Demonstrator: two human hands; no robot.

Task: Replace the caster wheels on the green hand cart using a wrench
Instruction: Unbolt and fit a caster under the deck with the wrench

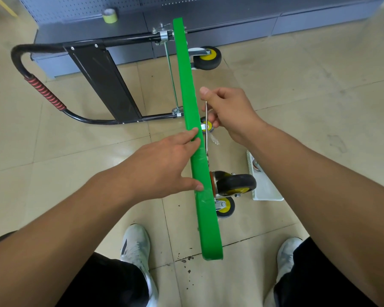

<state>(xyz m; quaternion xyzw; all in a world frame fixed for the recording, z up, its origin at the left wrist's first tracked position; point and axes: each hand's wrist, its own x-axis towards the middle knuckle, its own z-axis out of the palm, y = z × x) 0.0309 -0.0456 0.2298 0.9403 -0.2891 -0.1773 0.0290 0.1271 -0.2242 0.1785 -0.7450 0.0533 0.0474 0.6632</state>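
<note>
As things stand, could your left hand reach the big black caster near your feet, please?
Probably not directly: the left hand rests on the upright green deck, which stands between it and the caster. It would have to go over the edge.

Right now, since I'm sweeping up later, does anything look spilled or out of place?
Dark crumbs lie scattered on the floor tiles by the near end of the green cart, which stands tipped on its edge.

Green cart (186,85) on edge, left hand (164,165) pressing its rim, right hand (228,114) gripping probable wrench (206,141)
</note>
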